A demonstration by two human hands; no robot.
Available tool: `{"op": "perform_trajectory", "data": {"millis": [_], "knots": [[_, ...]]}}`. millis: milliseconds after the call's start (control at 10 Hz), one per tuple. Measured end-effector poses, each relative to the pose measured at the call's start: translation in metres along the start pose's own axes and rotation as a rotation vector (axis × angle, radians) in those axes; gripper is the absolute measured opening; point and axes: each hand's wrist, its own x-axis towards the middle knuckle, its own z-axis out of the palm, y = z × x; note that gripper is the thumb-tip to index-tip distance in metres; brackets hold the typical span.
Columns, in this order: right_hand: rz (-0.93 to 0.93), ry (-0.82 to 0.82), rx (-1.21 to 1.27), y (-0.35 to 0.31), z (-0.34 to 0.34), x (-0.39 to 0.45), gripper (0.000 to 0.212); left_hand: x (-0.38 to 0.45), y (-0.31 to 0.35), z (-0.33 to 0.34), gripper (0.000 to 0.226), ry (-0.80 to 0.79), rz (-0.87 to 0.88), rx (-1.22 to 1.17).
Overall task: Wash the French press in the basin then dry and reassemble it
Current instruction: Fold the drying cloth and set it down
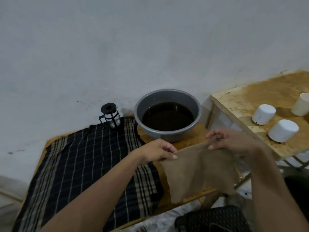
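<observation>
A small French press point(110, 116) with a black lid and frame stands upright at the far edge of a dark striped cloth point(87, 164), close to the wall. To its right sits a grey basin point(168, 114) holding dark brown water. In front of the basin, my left hand point(159, 152) and my right hand point(225, 139) each pinch a top corner of a brown cloth point(199, 171), which hangs spread out between them above the table's near edge.
The low wooden table point(182, 143) carries the striped cloth and basin. A second wooden table point(247, 104) at the right holds two white cylinders point(282, 130) and a cream cup point(301, 104). A black mesh object point(215, 220) lies below, near me.
</observation>
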Motion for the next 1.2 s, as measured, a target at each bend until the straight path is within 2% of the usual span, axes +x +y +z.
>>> {"op": "perform_trajectory", "data": {"millis": [100,200,300,400,600,700,900,1100,1200], "knots": [[0.065,0.075,-0.061,0.012,0.022,0.042,0.029,0.024,-0.024,-0.003,0.02,0.164,-0.109,0.18],[0.074,0.187,-0.185,0.055,0.056,0.085,0.017,0.046,-0.065,0.002,0.024,0.292,-0.279,0.352],[0.167,0.318,-0.28,0.079,0.082,0.1,0.013,0.056,-0.096,0.012,0.03,0.445,-0.372,0.363],[0.235,0.471,-0.302,0.088,0.093,0.107,0.016,0.065,-0.105,0.016,0.029,0.527,-0.375,0.331],[0.188,0.511,-0.209,0.087,0.084,0.119,0.018,0.076,-0.107,0.005,0.015,0.583,-0.404,0.272],[0.235,0.518,-0.227,0.085,0.085,0.121,0.015,0.078,-0.108,0.003,0.013,0.595,-0.428,0.255],[0.387,0.498,-0.35,0.075,0.093,0.123,0.031,0.075,-0.105,0.004,0.011,0.596,-0.43,0.29],[0.387,0.462,-0.341,0.05,0.101,0.103,0.045,0.05,-0.099,0.007,0.005,0.646,-0.325,0.258],[0.182,0.501,-0.084,0.019,0.097,0.07,0.018,0.024,-0.097,0.01,0.015,0.655,-0.222,0.238]]}}
